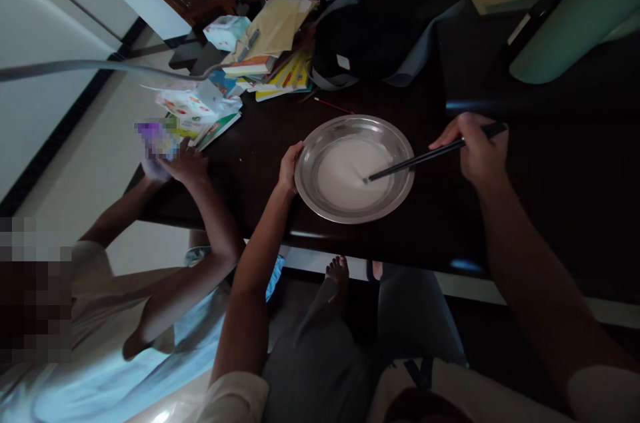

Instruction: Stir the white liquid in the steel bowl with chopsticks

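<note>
A round metal bowl stands on the dark table near its front edge. Inside it is a smooth, pale, milky liquid. My left hand grips the bowl's left rim, with the fingers partly hidden behind the metal. To the right of the bowl, my right hand is closed around a pair of dark chopsticks. Their tips dip into the liquid near the middle of the bowl, where a faint swirl shows on the surface.
At the left sits another person, hands on a blurred item. Books and envelopes, a tissue pack and a black bag lie behind the bowl. A green cylinder stands at the back right. A thin red stick lies behind the bowl.
</note>
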{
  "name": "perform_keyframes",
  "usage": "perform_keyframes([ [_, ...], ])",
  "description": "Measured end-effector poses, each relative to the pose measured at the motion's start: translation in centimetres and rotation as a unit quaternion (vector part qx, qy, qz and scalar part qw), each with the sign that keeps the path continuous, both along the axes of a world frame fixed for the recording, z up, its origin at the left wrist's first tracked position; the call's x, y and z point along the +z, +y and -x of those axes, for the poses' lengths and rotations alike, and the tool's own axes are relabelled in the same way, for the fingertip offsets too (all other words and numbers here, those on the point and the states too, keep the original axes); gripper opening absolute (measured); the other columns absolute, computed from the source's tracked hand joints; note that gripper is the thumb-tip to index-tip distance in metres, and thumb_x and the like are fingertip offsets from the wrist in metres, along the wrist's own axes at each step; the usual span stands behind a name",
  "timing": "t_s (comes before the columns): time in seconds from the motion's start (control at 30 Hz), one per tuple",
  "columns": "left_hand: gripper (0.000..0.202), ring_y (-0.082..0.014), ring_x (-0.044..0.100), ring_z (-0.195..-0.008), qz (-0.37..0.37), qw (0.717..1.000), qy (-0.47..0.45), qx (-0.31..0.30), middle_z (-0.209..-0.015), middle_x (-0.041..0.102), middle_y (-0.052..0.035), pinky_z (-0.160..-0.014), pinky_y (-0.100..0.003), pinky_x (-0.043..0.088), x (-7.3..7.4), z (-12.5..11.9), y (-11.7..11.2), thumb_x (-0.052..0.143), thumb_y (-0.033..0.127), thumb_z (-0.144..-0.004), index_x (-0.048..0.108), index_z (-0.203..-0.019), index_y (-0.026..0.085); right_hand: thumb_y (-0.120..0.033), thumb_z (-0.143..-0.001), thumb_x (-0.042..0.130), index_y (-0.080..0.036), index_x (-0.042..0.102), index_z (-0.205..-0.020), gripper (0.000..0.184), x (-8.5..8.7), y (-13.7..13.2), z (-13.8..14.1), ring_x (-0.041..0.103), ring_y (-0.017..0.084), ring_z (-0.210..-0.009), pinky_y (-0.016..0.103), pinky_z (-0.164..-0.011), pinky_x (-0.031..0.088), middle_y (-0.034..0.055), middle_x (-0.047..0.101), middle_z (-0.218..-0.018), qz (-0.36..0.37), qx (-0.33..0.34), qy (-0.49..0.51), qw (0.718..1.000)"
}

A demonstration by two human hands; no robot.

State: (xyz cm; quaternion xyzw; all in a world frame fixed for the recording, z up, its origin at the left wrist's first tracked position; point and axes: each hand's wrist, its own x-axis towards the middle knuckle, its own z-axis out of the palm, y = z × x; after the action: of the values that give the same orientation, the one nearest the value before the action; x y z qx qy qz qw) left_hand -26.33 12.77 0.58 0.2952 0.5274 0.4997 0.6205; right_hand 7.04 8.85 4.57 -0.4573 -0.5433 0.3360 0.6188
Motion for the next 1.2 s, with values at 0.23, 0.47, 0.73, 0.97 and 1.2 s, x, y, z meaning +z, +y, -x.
perform_keyframes([
  [0.23,0.028,-0.0279,0.077,-0.095,0.022,0.999,-0.022,-0.012,-0.071,0.073,-0.0035,-0.082,-0.037,0.062,0.6,-0.1,-0.2,0.059,0.043,-0.091,0.068,-0.075,0.021,-0.049,-0.093,0.069,-0.032,0.079,-0.074,0.027,-0.2,-0.4,1.3,0.073,0.023,-0.089,0.043,-0.089,0.055,0.0008,0.081,-0.084,-0.014,0.083,-0.108,0.991],
  [0.47,0.03,-0.0287,0.076,-0.097,0.017,0.999,-0.023,-0.027,-0.072,0.073,-0.0039,-0.085,-0.039,0.062,0.7,-0.1,-0.3,0.059,0.046,-0.089,0.065,-0.072,0.021,-0.042,-0.1,0.061,-0.025,0.074,-0.068,0.038,-0.4,0.0,-0.1,0.065,0.016,-0.058,0.035,-0.064,0.051,-0.0008,0.07,-0.06,0.004,0.006,0.021,1.0],
  [0.73,0.031,-0.0283,0.077,-0.091,0.019,1.0,-0.016,-0.019,-0.071,0.072,-0.0039,-0.081,-0.039,0.062,0.4,-0.1,-0.1,0.061,0.05,-0.087,0.067,-0.076,0.022,-0.041,-0.096,0.066,-0.03,0.078,-0.076,0.026,0.0,-0.4,1.1,0.071,0.022,-0.077,0.041,-0.078,0.055,0.0009,0.076,-0.077,-0.026,0.022,-0.091,0.995],
  [0.97,0.031,-0.0271,0.076,-0.089,0.014,1.0,-0.003,-0.005,-0.072,0.072,-0.003,-0.08,-0.038,0.061,0.0,0.1,0.0,0.064,0.052,-0.086,0.066,-0.077,0.022,-0.048,-0.098,0.063,-0.03,0.075,-0.069,0.036,-0.2,-0.4,1.0,0.07,0.021,-0.068,0.04,-0.072,0.054,0.0006,0.074,-0.068,0.007,0.062,-0.059,0.996],
  [1.2,0.03,-0.028,0.077,-0.091,0.016,1.0,-0.018,-0.02,-0.072,0.073,-0.0038,-0.082,-0.039,0.062,0.6,-0.2,-0.2,0.063,0.048,-0.087,0.067,-0.076,0.021,-0.047,-0.098,0.064,-0.03,0.078,-0.075,0.032,-0.2,-0.4,0.8,0.071,0.021,-0.077,0.041,-0.081,0.056,0.0003,0.078,-0.078,-0.014,-0.007,-0.088,0.996],
])
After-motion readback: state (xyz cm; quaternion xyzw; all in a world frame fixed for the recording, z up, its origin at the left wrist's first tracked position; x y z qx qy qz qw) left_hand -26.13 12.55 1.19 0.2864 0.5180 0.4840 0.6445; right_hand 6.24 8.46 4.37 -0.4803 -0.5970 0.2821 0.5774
